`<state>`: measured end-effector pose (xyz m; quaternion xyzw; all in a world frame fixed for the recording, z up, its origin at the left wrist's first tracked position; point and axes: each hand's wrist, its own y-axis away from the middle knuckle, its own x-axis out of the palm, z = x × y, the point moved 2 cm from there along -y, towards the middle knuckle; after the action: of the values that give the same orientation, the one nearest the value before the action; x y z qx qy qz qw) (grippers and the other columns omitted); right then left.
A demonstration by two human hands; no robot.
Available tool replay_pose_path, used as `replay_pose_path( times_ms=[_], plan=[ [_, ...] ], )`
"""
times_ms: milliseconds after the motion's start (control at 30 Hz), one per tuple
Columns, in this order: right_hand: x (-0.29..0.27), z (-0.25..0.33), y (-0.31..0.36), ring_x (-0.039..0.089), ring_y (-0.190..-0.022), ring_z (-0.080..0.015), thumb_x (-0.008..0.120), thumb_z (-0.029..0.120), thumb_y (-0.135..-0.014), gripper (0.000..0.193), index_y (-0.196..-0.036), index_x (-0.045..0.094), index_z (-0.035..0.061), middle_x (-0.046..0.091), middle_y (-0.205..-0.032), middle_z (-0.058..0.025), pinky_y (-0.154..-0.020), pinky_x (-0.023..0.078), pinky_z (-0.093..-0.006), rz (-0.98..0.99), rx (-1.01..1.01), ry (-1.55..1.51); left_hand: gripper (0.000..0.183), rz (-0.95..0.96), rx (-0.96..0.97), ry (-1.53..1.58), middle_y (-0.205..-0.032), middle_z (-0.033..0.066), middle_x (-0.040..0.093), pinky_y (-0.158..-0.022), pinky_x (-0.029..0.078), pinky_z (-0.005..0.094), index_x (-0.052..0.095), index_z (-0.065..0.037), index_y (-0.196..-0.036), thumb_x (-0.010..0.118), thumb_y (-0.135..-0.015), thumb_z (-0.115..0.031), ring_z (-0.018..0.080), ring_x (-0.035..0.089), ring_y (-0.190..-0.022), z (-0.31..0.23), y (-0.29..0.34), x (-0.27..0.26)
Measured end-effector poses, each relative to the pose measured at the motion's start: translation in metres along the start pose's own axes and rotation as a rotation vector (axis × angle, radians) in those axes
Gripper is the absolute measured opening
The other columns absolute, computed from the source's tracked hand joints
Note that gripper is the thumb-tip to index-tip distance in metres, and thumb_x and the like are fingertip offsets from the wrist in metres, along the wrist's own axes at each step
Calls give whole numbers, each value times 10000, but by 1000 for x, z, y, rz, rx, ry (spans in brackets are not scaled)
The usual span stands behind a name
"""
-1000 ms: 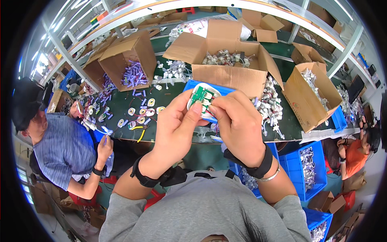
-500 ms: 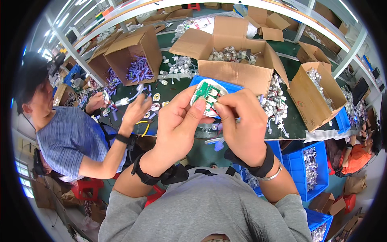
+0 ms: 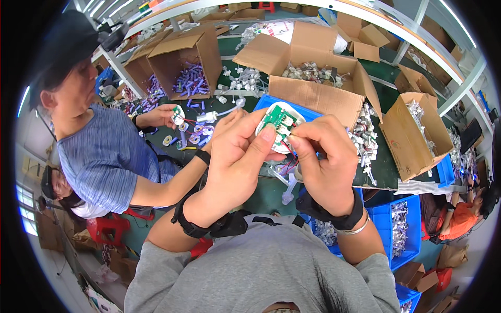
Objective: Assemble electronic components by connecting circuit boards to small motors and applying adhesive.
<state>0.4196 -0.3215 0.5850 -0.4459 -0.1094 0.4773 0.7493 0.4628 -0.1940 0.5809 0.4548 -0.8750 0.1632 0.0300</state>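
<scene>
My left hand (image 3: 235, 161) holds a white oval housing with a green circuit board (image 3: 280, 116) set in it, the thumb pressed on the board's lower left. White connectors stand on the board. At its right edge my right hand (image 3: 327, 164) is closed in a pinch beside the lower connector, on thin red wires (image 3: 292, 151); the exact tip between the fingers is hidden. Below the hands hangs a pale translucent part (image 3: 288, 192), seemingly on the wires.
A blue bin (image 3: 270, 101) and an open carton of white parts (image 3: 313, 88) stand beyond my hands. Loose white parts (image 3: 365, 143) lie to the right. At left, a co-worker (image 3: 112, 156) handles a similar piece. Blue crates (image 3: 404, 224) stand at lower right.
The view has shifted, so the bench sits further right. The co-worker leans nearer, hand close to my left hand. My hands keep their grip; the hanging part has swung.
</scene>
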Motion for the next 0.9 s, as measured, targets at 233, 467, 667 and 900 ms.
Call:
replay_pose_path(
  times_ms=[233,467,667,900],
  plan=[
    [3,4,-1,509,-549,-204,577,-20,-692,94,-760,531,25,490,-692,-73,-451,409,-290,18,-133,285,354,-41,81,-140,-1007,92,547,-706,489,248,390,41,-1174,415,-882,-156,127,558,-855,-2,0,2],
    [-1,-3,-8,491,-519,-209,585,-3,-678,118,-766,518,36,445,-675,-63,-424,400,-303,108,-190,250,358,-70,101,-199,-1008,93,542,-712,487,244,382,49,-1179,423,-879,-142,124,552,-857,3,0,2],
    [-6,-1,-13,484,-525,-218,580,-21,-660,141,-774,514,29,446,-679,-80,-430,399,-307,131,-309,287,340,-23,125,-481,-1003,78,540,-711,485,239,400,48,-1167,439,-869,-111,106,540,-855,-7,-5,1],
    [-13,-3,-19,492,-597,-239,584,-39,-664,118,-749,518,11,492,-688,-102,-533,409,-319,98,-242,293,284,29,120,-501,-910,44,558,-669,477,209,468,26,-1102,456,-866,-133,78,538,-794,-6,-18,8]
  ],
)
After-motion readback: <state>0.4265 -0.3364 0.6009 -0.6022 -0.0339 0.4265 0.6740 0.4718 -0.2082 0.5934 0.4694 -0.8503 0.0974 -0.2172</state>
